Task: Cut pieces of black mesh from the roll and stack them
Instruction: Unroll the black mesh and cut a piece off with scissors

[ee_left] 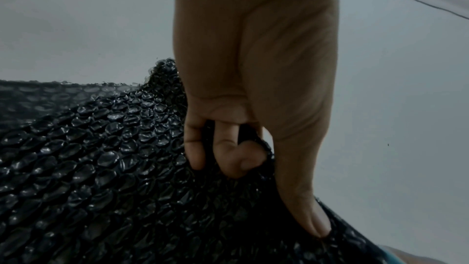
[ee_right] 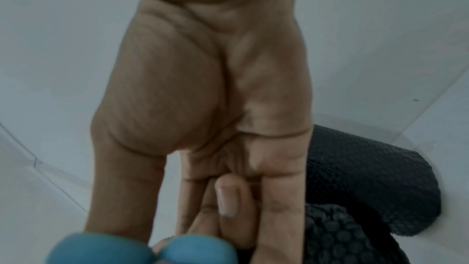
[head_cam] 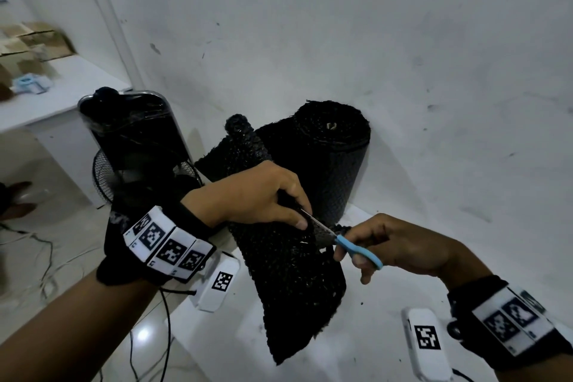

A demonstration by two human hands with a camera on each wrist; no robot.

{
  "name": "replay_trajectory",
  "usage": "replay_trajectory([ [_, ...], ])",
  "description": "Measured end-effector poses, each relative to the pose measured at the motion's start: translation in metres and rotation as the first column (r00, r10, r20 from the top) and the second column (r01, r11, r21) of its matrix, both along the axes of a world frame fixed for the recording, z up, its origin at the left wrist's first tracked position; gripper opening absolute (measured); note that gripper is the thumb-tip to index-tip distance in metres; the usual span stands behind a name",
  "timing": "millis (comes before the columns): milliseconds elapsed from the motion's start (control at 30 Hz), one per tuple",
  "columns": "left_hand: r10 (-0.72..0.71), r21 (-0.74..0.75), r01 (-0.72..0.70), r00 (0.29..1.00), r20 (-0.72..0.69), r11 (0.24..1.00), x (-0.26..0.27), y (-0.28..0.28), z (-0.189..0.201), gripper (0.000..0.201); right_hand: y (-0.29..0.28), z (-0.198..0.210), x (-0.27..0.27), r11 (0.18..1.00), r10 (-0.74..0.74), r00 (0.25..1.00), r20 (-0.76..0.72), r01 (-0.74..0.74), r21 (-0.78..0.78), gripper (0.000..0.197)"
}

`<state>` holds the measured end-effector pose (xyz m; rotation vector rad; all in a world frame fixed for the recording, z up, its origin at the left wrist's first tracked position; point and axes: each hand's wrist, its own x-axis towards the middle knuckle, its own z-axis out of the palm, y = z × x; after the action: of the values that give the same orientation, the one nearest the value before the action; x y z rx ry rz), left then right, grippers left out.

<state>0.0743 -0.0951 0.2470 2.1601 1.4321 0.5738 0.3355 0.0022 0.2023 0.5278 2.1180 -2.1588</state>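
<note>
A thick roll of black mesh point(head_cam: 328, 158) stands upright against the white wall; in the right wrist view the roll point(ee_right: 368, 178) shows behind my fingers. A loose sheet of mesh point(head_cam: 291, 282) hangs from my left hand point(head_cam: 266, 198), which pinches its top edge between thumb and curled fingers. In the left wrist view my left hand point(ee_left: 243, 148) grips the bubbly mesh point(ee_left: 101, 168). My right hand point(head_cam: 381, 248) holds blue-handled scissors point(head_cam: 356, 250), blades into the sheet just under the left thumb. The scissors' blue handles point(ee_right: 142, 250) sit blurred at the bottom.
A black fan point(head_cam: 130, 158) with a wire grille stands at the left beside a white table point(head_cam: 62, 93) bearing cardboard boxes. Two white tagged blocks point(head_cam: 218, 284) point(head_cam: 426, 347) lie on the white surface under the sheet. Cables point(head_cam: 46, 257) run over the tiled floor at the left.
</note>
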Motion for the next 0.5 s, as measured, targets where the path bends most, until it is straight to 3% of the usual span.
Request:
replay_trajectory([
  [333,0.007,-0.065,-0.004,0.999,0.039,0.998,0.006,-0.005,0.001,0.018,-0.003,0.002,-0.006,0.998,0.031,0.999,0.008,-0.030,-0.057,0.038],
  [500,0.040,-0.071,-0.036,0.998,0.050,0.997,0.007,-0.004,0.001,0.020,-0.006,-0.004,-0.010,0.998,-0.013,0.999,-0.034,0.011,-0.065,0.025],
])
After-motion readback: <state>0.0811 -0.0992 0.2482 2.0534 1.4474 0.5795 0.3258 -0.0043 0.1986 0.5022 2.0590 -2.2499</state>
